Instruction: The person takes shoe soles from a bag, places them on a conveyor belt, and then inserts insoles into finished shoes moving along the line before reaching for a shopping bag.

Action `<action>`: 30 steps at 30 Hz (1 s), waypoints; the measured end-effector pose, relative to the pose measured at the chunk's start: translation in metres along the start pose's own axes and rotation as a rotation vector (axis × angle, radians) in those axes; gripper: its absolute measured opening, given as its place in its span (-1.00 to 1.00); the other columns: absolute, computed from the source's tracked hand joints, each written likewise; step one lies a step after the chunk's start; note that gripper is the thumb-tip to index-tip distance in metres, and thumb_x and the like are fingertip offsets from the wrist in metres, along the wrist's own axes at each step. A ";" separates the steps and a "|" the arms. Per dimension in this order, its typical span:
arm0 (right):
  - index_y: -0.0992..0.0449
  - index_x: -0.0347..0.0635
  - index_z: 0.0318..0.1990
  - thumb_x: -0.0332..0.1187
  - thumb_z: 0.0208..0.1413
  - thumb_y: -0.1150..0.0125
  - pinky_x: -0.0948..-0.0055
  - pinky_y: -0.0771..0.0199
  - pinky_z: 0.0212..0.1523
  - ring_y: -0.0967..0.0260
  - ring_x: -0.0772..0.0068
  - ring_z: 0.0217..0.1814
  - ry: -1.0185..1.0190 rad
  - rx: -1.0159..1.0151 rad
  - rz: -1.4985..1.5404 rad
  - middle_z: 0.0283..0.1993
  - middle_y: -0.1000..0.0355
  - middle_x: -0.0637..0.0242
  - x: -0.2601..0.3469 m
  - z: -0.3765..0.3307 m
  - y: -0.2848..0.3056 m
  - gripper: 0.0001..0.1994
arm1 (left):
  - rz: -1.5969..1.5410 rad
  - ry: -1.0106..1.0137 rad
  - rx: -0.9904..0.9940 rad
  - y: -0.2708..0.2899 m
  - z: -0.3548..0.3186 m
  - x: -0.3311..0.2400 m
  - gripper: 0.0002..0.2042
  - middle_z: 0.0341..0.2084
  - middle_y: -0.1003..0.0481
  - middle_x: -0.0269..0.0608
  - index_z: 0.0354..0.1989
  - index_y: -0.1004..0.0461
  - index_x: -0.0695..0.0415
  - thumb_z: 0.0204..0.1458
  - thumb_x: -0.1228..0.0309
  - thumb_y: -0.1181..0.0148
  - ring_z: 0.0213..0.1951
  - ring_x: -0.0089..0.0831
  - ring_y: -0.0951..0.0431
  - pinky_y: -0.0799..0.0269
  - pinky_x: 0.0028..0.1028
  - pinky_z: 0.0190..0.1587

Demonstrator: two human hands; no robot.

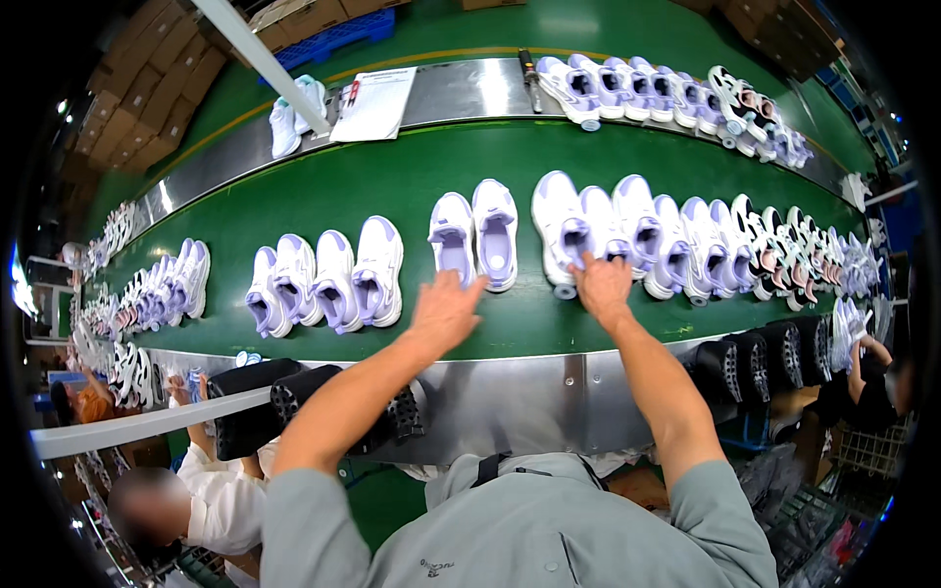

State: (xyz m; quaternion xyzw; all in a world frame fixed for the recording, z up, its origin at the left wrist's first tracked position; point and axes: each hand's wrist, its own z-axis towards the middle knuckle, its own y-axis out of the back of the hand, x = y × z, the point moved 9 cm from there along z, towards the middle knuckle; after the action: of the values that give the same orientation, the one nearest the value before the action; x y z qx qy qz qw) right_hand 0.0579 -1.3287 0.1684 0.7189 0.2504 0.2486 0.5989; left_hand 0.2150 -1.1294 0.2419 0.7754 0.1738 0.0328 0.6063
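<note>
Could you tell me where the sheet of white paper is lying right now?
In the head view, the white paper lies upper left on the far steel ledge, beside a white shoe pair.

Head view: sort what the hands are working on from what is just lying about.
In hand:
- left hand, reaching at the white and lilac shoe pair
- right hand, touching the next shoe in the row
- green belt carrying them

Lying about:
- paper sheet on the metal ledge
- shoes on the far ledge
- black shoe lasts
- cardboard boxes
</note>
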 end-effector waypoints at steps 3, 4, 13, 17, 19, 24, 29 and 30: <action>-0.50 0.02 0.04 0.04 0.19 -0.10 -0.04 -0.18 0.12 -0.39 -0.08 0.04 0.020 0.058 0.043 -0.23 -0.58 0.07 0.000 0.010 0.019 -0.59 | -0.120 0.174 0.048 -0.025 0.029 0.000 -0.42 -0.02 -0.41 0.11 0.20 -0.34 -0.09 -0.03 0.14 -0.35 0.08 0.04 -0.40 -0.42 -0.04 0.01; -0.49 -0.02 0.08 0.00 0.16 -0.15 -0.08 -0.14 0.16 -0.37 -0.08 0.07 0.044 0.061 0.044 -0.21 -0.58 0.08 0.007 0.004 0.029 -0.58 | -0.193 0.283 0.067 -0.032 0.036 0.010 -0.47 -0.02 -0.44 0.10 0.17 -0.38 -0.08 -0.01 0.14 -0.31 0.07 0.04 -0.43 -0.44 -0.05 0.00; -0.50 -0.27 0.03 -0.32 0.10 -0.28 0.30 -0.48 -0.04 -0.51 0.25 -0.15 -0.123 0.031 0.945 -0.17 -0.56 0.09 -0.016 -0.133 0.034 -0.64 | -0.264 0.253 0.147 -0.014 0.035 -0.063 -0.66 -0.36 -0.60 0.13 -0.30 -0.61 0.25 0.01 0.18 -0.15 -0.20 0.04 -0.61 -0.51 -0.11 -0.17; -0.52 -0.33 0.01 -0.30 0.15 -0.28 0.48 -0.51 -0.19 -0.48 0.50 -0.24 -0.174 0.093 1.238 -0.20 -0.56 0.23 -0.032 -0.181 0.004 -0.66 | -0.292 0.113 0.092 -0.008 -0.049 -0.128 -0.63 -0.44 -0.57 0.21 -0.36 -0.56 0.28 0.05 0.13 -0.18 -0.29 0.12 -0.59 -0.49 -0.03 -0.20; -0.52 -0.33 0.01 -0.29 0.15 -0.28 0.53 -0.48 -0.21 -0.44 0.54 -0.26 -0.194 0.095 1.338 -0.25 -0.55 0.29 -0.049 -0.199 -0.007 -0.65 | -0.289 0.093 0.135 -0.028 -0.077 -0.156 -0.63 -0.41 -0.56 0.22 -0.32 -0.55 0.28 0.05 0.13 -0.20 -0.29 0.12 -0.58 -0.49 -0.03 -0.21; -0.55 -0.30 -0.10 -0.30 0.16 -0.25 0.45 -0.48 -0.23 -0.46 0.46 -0.33 -0.216 -0.059 1.320 -0.37 -0.54 0.20 -0.087 -0.245 -0.032 -0.74 | -0.203 0.169 0.207 -0.076 -0.113 -0.191 -0.58 -0.26 -0.49 0.21 -0.03 -0.49 0.18 0.03 0.14 -0.25 -0.15 0.06 -0.53 -0.49 -0.09 -0.16; -0.54 -0.23 -0.12 -0.22 0.18 -0.22 0.29 -0.47 -0.27 -0.50 0.20 -0.35 -0.450 -0.150 0.963 -0.40 -0.52 0.09 -0.156 -0.308 0.010 -0.73 | -0.270 0.070 -0.055 -0.032 -0.121 -0.211 -0.48 -0.20 -0.42 0.13 0.12 -0.34 0.21 -0.01 0.30 -0.32 -0.17 0.06 -0.51 -0.48 -0.13 -0.17; -0.53 -0.19 -0.07 -0.18 0.18 -0.22 0.24 -0.47 -0.25 -0.51 0.11 -0.32 -0.548 -0.209 0.801 -0.37 -0.53 0.07 -0.179 -0.321 0.015 -0.70 | -0.294 0.024 -0.274 -0.014 -0.117 -0.207 -0.50 -0.20 -0.40 0.07 0.11 -0.35 0.18 -0.03 0.37 -0.32 -0.19 0.01 -0.50 -0.47 -0.16 -0.21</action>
State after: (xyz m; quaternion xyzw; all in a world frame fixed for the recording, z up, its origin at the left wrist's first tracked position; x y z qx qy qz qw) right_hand -0.2871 -1.2123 0.2245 0.7338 -0.2382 0.2848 0.5689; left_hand -0.0130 -1.0820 0.2920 0.6515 0.2860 -0.0233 0.7023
